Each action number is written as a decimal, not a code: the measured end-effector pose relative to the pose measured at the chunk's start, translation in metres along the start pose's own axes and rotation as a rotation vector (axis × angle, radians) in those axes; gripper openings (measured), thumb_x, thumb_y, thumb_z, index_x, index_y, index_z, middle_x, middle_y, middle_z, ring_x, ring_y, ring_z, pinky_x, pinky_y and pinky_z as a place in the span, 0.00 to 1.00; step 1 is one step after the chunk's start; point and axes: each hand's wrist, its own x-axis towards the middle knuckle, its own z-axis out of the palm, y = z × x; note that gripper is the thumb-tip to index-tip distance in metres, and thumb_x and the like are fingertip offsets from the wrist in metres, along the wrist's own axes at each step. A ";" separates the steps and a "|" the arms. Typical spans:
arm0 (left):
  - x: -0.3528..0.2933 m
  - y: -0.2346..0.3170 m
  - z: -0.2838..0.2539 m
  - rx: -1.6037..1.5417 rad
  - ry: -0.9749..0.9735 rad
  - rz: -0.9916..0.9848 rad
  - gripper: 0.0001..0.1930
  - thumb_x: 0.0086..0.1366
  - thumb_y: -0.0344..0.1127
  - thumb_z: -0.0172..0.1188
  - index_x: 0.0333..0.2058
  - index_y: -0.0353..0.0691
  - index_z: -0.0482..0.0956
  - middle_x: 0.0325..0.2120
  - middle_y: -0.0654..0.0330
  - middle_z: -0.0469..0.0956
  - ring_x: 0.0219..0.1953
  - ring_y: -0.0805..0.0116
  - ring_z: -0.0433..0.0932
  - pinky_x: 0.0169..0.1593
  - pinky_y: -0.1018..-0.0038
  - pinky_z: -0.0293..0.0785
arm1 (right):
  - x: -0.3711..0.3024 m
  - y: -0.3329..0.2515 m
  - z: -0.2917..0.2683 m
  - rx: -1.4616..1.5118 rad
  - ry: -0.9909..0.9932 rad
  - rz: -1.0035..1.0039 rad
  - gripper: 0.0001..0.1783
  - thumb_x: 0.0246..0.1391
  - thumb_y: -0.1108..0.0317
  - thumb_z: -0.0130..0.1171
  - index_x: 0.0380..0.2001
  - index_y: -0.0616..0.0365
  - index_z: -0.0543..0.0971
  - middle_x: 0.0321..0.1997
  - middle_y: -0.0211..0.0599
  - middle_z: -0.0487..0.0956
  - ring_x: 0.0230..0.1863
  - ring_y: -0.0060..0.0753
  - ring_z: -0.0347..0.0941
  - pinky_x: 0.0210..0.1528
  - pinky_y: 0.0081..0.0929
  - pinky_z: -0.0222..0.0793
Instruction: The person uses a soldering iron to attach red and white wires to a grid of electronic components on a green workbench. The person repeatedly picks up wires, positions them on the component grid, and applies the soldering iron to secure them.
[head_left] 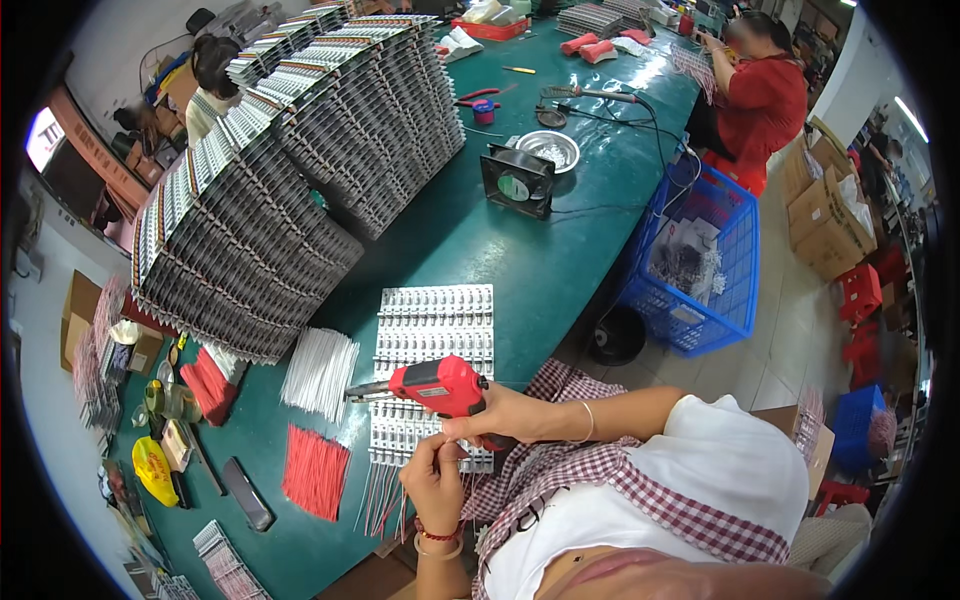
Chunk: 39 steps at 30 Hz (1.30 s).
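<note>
In my right hand (513,415) is a red and black soldering gun (440,386). Its metal tip points left, over a panel of white strips (437,325) with rows of small metal parts. My left hand (435,482) is closed in a pinch just below the gun, over the panel's near end; whatever its fingertips hold is too small to make out. Red and white wires (378,495) trail from the panel's near edge. Left of the panel lie a bundle of white wires (320,374) and a bundle of red wires (316,472).
Tall stacks of similar panels (240,235) fill the table's left side. Beyond stand a black fan (518,181), a metal bowl (550,148) and a soldering iron (590,94). A blue crate (735,265) sits beside the table's right edge. A co-worker in red (765,95) sits at the far right.
</note>
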 end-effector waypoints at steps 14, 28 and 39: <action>0.002 -0.003 0.013 -0.027 0.036 -0.061 0.07 0.69 0.29 0.57 0.34 0.30 0.78 0.22 0.61 0.81 0.21 0.82 0.71 0.24 0.82 0.62 | -0.016 -0.005 0.005 -0.570 0.177 -0.464 0.23 0.54 0.67 0.67 0.50 0.62 0.74 0.36 0.38 0.79 0.40 0.24 0.75 0.43 0.25 0.72; -0.005 0.008 0.007 0.028 0.005 -0.165 0.08 0.69 0.28 0.55 0.33 0.29 0.76 0.24 0.58 0.81 0.25 0.78 0.74 0.30 0.79 0.70 | -0.015 0.007 0.008 -0.445 0.145 -0.430 0.18 0.52 0.71 0.62 0.48 0.61 0.74 0.37 0.43 0.80 0.38 0.32 0.78 0.43 0.30 0.73; 0.002 0.023 0.026 0.122 -0.002 0.003 0.09 0.69 0.27 0.54 0.32 0.25 0.75 0.24 0.55 0.77 0.27 0.71 0.75 0.31 0.74 0.73 | -0.010 0.031 -0.002 -0.355 0.268 -0.583 0.19 0.44 0.77 0.60 0.42 0.61 0.72 0.29 0.42 0.76 0.33 0.38 0.75 0.35 0.35 0.68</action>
